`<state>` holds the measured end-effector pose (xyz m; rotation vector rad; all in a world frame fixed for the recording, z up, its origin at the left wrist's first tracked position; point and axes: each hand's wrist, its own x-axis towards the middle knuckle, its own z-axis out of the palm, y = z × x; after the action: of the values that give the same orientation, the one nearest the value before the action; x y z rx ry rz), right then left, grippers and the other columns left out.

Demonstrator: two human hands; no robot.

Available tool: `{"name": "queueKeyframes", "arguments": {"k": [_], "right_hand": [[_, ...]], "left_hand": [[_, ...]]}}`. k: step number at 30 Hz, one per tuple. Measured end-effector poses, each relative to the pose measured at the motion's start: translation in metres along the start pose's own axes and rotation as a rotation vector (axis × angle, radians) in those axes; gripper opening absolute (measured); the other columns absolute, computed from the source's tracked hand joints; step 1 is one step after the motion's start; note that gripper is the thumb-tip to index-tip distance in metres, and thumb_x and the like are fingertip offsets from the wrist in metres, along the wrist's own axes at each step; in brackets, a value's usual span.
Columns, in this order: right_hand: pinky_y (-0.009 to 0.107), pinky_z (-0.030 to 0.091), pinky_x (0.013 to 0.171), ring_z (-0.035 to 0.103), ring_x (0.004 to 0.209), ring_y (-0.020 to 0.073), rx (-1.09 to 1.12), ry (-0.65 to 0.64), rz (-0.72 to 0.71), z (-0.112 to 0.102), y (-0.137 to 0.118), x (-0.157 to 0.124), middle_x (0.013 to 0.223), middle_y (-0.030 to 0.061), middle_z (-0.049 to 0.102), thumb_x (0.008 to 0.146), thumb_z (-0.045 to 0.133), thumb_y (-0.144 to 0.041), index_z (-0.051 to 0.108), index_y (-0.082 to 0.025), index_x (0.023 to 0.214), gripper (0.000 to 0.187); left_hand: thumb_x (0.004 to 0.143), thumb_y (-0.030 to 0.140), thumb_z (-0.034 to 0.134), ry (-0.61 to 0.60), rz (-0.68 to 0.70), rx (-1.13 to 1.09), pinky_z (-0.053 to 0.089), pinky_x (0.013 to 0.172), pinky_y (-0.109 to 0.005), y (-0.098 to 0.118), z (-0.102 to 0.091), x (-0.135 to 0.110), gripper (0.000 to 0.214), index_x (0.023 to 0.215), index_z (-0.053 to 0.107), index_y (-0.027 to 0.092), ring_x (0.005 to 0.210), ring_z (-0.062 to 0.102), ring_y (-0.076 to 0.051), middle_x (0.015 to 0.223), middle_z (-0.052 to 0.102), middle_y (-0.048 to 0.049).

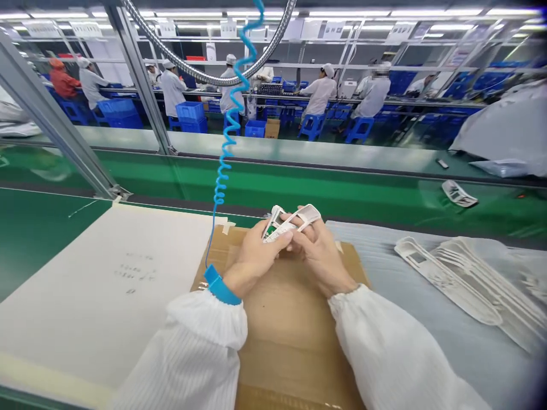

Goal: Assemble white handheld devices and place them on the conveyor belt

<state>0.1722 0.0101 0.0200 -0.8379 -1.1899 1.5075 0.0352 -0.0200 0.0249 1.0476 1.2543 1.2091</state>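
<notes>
Above a taped cardboard sheet, both hands meet around two white plastic parts. My left hand is closed on a white plastic housing with a green circuit board inside it. My right hand grips a white plastic shell that has a window-like opening at its far end. The shell sits at an angle to the housing, and their near ends overlap between the hands. Fingers hide much of both parts. A blue wrist strap is around my left wrist.
White plastic shells lie in a pile on foam sheeting at right. Another shell rests on the green conveyor. A coiled blue cord hangs ahead, below a metal hose. White paper covers the left side. People sit working beyond.
</notes>
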Motion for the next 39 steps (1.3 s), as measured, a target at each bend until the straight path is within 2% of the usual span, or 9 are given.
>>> {"name": "queueKeyframes", "arguments": {"k": [2, 7, 13, 18, 21, 26, 33, 36, 39], "right_hand": [[0.027, 0.056, 0.068, 0.066, 0.093, 0.0164, 0.045, -0.063, 0.006, -0.002, 0.012, 0.001, 0.135, 0.0018, 0.066, 0.083, 0.078, -0.038, 0.053, -0.034, 0.127, 0.052], [0.028, 0.058, 0.077, 0.065, 0.092, 0.0144, 0.084, -0.107, 0.055, -0.03, 0.011, -0.002, 0.128, 0.0006, 0.067, 0.087, 0.075, -0.044, 0.057, -0.035, 0.131, 0.048], [0.025, 0.057, 0.072, 0.064, 0.086, 0.0129, 0.123, -0.129, 0.04, -0.039, 0.01, -0.001, 0.113, -0.0015, 0.07, 0.084, 0.078, -0.042, 0.067, -0.034, 0.117, 0.036], [0.04, 0.056, 0.092, 0.069, 0.101, 0.0214, 0.124, -0.129, 0.052, -0.037, 0.009, -0.001, 0.126, 0.0061, 0.07, 0.083, 0.077, -0.048, 0.067, -0.026, 0.116, 0.04], [0.046, 0.052, 0.102, 0.07, 0.107, 0.0244, 0.137, -0.042, 0.062, -0.035, 0.009, -0.001, 0.119, 0.0055, 0.074, 0.08, 0.082, -0.045, 0.064, -0.027, 0.121, 0.049], [0.045, 0.047, 0.108, 0.069, 0.112, 0.025, 0.125, -0.013, 0.032, -0.033, 0.014, 0.0, 0.116, 0.0045, 0.076, 0.075, 0.086, -0.043, 0.063, -0.029, 0.125, 0.057], [0.045, 0.05, 0.102, 0.068, 0.111, 0.0282, 0.076, 0.04, -0.001, -0.033, 0.014, 0.0, 0.108, 0.0057, 0.077, 0.067, 0.09, -0.049, 0.068, -0.027, 0.111, 0.054], [0.045, 0.052, 0.099, 0.066, 0.112, 0.0292, 0.194, 0.073, 0.044, -0.026, 0.01, 0.0, 0.103, 0.0064, 0.075, 0.075, 0.075, -0.068, 0.069, -0.026, 0.1, 0.049], [0.05, 0.056, 0.091, 0.069, 0.09, 0.0292, 0.334, 0.129, 0.148, -0.025, 0.006, -0.002, 0.07, 0.0027, 0.065, 0.084, 0.054, -0.076, 0.064, -0.028, 0.084, 0.049]], "left_hand": [[0.083, 0.039, 0.073, 0.016, -0.1, -0.006, 0.036, 0.05, -0.02, 0.002, -0.003, 0.001, 0.032, 0.105, 0.063, 0.018, 0.055, 0.047, -0.007, 0.072, 0.058, 0.0012], [0.081, 0.055, 0.073, -0.161, -0.185, -0.055, 0.031, 0.046, -0.02, 0.009, -0.002, -0.003, 0.043, 0.101, 0.06, 0.019, 0.052, 0.043, -0.007, 0.067, 0.052, 0.0037], [0.091, 0.062, 0.054, -0.087, -0.152, 0.046, 0.029, 0.045, -0.021, 0.008, 0.004, -0.003, 0.043, 0.093, 0.059, 0.019, 0.051, 0.042, -0.008, 0.066, 0.052, 0.0025], [0.101, 0.049, 0.041, 0.118, 0.107, 0.275, 0.045, 0.064, -0.024, -0.002, -0.001, 0.005, 0.04, 0.098, 0.067, 0.02, 0.075, 0.059, -0.014, 0.087, 0.068, -0.0038], [0.098, 0.041, 0.052, 0.165, 0.262, 0.343, 0.051, 0.084, -0.03, -0.004, -0.002, 0.004, 0.032, 0.121, 0.067, 0.024, 0.096, 0.065, -0.019, 0.111, 0.072, -0.0046], [0.089, 0.034, 0.066, 0.067, 0.315, 0.407, 0.049, 0.1, -0.034, -0.002, 0.005, -0.005, 0.033, 0.121, 0.07, 0.026, 0.111, 0.066, -0.022, 0.124, 0.071, -0.0033], [0.094, 0.037, 0.061, -0.016, 0.299, 0.441, 0.051, 0.097, -0.033, 0.002, 0.009, -0.008, 0.034, 0.125, 0.068, 0.025, 0.108, 0.067, -0.022, 0.124, 0.072, -0.0041], [0.101, 0.042, 0.045, -0.112, 0.328, 0.61, 0.051, 0.091, -0.036, -0.001, 0.013, -0.012, 0.039, 0.132, 0.062, 0.026, 0.102, 0.069, -0.024, 0.115, 0.074, -0.0058], [0.1, 0.051, 0.044, -0.23, 0.309, 0.852, 0.052, 0.084, -0.04, -0.009, 0.023, -0.017, 0.049, 0.138, 0.056, 0.022, 0.098, 0.07, -0.031, 0.115, 0.073, -0.0117]]}}
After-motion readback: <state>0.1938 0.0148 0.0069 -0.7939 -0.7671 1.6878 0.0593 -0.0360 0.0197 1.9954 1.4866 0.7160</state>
